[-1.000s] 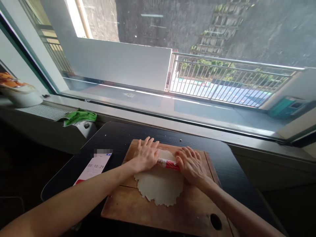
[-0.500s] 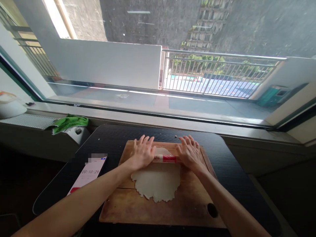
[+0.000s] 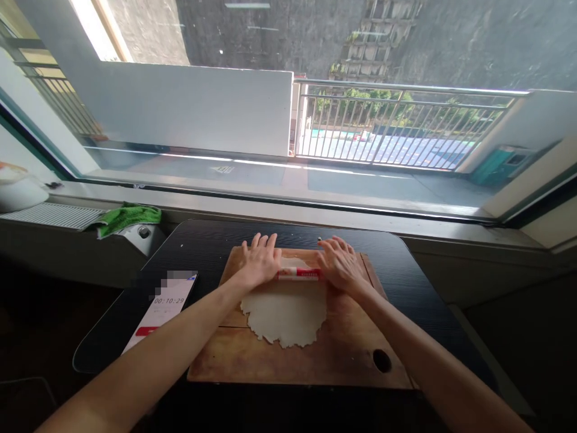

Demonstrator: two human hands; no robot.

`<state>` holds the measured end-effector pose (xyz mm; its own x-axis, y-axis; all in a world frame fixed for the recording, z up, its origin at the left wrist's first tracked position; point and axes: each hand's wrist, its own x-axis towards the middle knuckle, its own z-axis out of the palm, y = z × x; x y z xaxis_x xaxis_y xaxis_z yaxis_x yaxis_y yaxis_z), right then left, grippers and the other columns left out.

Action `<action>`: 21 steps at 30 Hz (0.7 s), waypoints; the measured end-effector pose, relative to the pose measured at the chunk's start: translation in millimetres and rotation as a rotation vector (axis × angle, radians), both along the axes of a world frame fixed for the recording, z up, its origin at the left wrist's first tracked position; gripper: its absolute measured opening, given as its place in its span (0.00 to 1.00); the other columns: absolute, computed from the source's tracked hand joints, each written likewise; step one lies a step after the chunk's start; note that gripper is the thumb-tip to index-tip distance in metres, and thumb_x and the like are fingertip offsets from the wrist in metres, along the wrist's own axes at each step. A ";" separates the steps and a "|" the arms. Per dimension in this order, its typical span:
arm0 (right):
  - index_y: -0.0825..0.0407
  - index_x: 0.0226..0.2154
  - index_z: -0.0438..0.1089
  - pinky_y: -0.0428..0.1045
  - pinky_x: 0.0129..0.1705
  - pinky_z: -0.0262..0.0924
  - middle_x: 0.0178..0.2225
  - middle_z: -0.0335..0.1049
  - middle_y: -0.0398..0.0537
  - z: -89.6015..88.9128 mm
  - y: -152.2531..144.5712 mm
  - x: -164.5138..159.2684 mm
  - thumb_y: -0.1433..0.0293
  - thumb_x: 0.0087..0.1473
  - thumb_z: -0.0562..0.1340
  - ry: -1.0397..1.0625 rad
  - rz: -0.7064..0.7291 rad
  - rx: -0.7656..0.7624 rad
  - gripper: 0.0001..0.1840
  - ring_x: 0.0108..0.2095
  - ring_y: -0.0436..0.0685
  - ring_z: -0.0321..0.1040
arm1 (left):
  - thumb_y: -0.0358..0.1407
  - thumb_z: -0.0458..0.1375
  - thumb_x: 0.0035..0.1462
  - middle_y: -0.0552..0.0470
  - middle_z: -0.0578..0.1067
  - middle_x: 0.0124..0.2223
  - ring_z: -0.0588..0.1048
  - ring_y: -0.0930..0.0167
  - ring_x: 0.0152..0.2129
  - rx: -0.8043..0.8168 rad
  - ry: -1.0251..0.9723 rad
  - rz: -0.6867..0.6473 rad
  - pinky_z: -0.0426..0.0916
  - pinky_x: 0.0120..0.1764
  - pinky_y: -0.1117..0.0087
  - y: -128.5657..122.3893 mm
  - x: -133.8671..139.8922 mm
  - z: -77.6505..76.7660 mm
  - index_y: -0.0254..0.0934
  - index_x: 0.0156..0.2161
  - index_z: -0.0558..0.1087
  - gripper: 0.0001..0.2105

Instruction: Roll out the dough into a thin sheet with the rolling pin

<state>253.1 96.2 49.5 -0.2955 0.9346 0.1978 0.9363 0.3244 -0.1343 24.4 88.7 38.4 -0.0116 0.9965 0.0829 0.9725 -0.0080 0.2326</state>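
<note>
A thin sheet of pale dough (image 3: 286, 316) with ragged edges lies on the wooden board (image 3: 252, 370). Across its far part rests a rolling pin (image 3: 300, 274) wrapped in a red and white label. My left hand (image 3: 262, 258) lies palm down over the pin's left end, fingers stretched forward and apart. Over the right end, my right hand (image 3: 339, 261) presses in the same way, its fingers spread past the pin. Both ends of the pin are hidden under the palms.
A phone (image 3: 164, 313) showing a timer lies left of the board on the black table (image 3: 433, 313). A green cloth (image 3: 128, 219) hangs over a ledge at left. Beyond the table runs a window sill (image 3: 252, 204). The board has a dark round hole (image 3: 381, 361) at its near right.
The pin has rolled slightly away from me, and its label has turned. Both hands have moved forward with it. The whole scene sits a little higher in view.
</note>
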 end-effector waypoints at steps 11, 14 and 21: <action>0.51 0.56 0.72 0.59 0.66 0.43 0.62 0.66 0.56 19.6 36.2 -44.0 0.65 0.68 0.47 -0.001 -0.101 -0.094 0.24 0.67 0.63 0.51 | 0.39 0.44 0.67 0.38 0.65 0.68 0.54 0.54 0.70 -0.044 0.062 0.039 0.49 0.66 0.38 48.7 3.1 15.9 0.37 0.69 0.60 0.27; 0.52 0.56 0.71 0.60 0.63 0.48 0.61 0.68 0.58 18.0 30.1 -56.0 0.57 0.68 0.47 0.049 -0.147 -0.180 0.27 0.64 0.65 0.54 | 0.38 0.42 0.68 0.39 0.67 0.67 0.55 0.56 0.69 0.109 0.063 -0.022 0.46 0.68 0.40 42.4 2.1 16.4 0.37 0.67 0.63 0.25; 0.53 0.56 0.71 0.60 0.63 0.47 0.61 0.67 0.59 17.4 16.3 -53.0 0.57 0.67 0.47 0.015 -0.164 -0.201 0.27 0.64 0.66 0.54 | 0.41 0.40 0.69 0.45 0.63 0.70 0.54 0.59 0.70 0.110 0.024 -0.154 0.45 0.69 0.43 13.6 1.9 12.7 0.40 0.67 0.62 0.26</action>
<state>200.1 112.5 67.0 -0.1350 0.9908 0.0066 0.9717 0.1336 -0.1948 26.4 102.2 51.1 0.1437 0.9712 0.1899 0.9631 -0.1814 0.1990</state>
